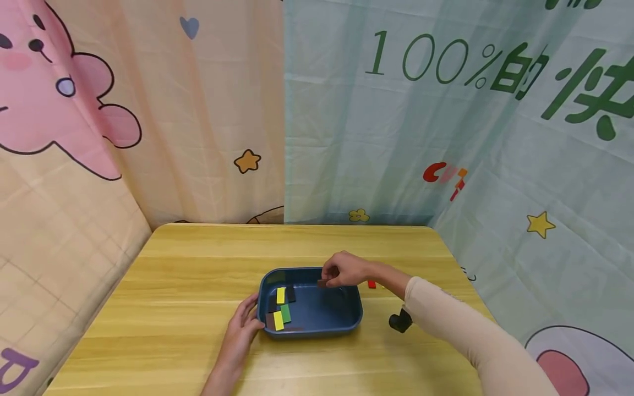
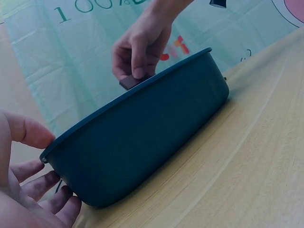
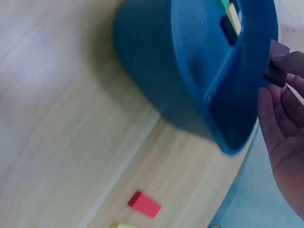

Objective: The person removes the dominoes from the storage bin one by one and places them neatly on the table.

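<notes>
A dark blue rectangular basin [image 1: 310,333] stands on the table, several small flat blocks at its left end: yellow [image 1: 280,295], green [image 1: 285,313] and dark ones [image 1: 290,293]. My left hand [image 1: 241,330] holds the basin's left end; in the left wrist view its thumb lies at the rim and its fingers against the outer wall. Over the far rim, right of the middle, my right hand [image 1: 346,269] pinches a dark brown block [image 3: 276,63] between thumb and fingers. In the left wrist view the basin wall [image 2: 137,137] hides the blocks inside.
Right of the basin a red block [image 3: 145,204] lies on the wooden table [image 1: 198,264], with part of a pale yellow block [image 3: 122,225] near it. A small black device [image 1: 400,320] shows beside the right forearm. Printed curtains [image 1: 346,137] hang behind the table.
</notes>
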`<state>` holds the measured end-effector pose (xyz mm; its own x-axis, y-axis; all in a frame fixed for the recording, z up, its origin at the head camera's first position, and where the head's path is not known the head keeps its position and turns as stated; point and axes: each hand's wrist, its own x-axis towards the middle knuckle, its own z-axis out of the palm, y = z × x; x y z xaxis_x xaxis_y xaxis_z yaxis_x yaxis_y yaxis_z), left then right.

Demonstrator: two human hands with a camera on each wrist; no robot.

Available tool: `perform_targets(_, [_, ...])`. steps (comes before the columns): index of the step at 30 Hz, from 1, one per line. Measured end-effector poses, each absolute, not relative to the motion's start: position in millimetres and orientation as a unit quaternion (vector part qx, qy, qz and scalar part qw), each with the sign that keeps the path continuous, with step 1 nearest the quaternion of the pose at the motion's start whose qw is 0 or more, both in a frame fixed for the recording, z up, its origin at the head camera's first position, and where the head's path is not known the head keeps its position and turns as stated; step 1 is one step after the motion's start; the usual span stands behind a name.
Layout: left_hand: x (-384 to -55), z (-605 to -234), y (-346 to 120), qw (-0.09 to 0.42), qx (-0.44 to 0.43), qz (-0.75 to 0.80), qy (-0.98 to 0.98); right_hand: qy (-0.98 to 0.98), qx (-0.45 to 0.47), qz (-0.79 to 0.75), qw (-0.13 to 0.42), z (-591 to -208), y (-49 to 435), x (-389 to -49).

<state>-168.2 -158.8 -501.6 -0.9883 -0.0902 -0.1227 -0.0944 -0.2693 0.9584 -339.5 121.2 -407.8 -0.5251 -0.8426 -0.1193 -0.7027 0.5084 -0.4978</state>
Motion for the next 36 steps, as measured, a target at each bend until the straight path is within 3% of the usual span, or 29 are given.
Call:
perform_targets(7, [-167, -503, -157, 0.0, -0.073, 0.795, 0.602, 0.86, -0.409, -0.242, 0.187, -401, 156, -346])
perform_targets(22, [-165, -500, -160, 0.007, -0.072, 0.794, 0.604, 0.855, -0.218, -0.418, 0.217, -405, 217, -355])
perform_targets(36, [-167, -502, -158, 0.003, -0.069, 0.795, 0.602, 0.873, -0.087, -0.458, 0.145, -437, 288, -360])
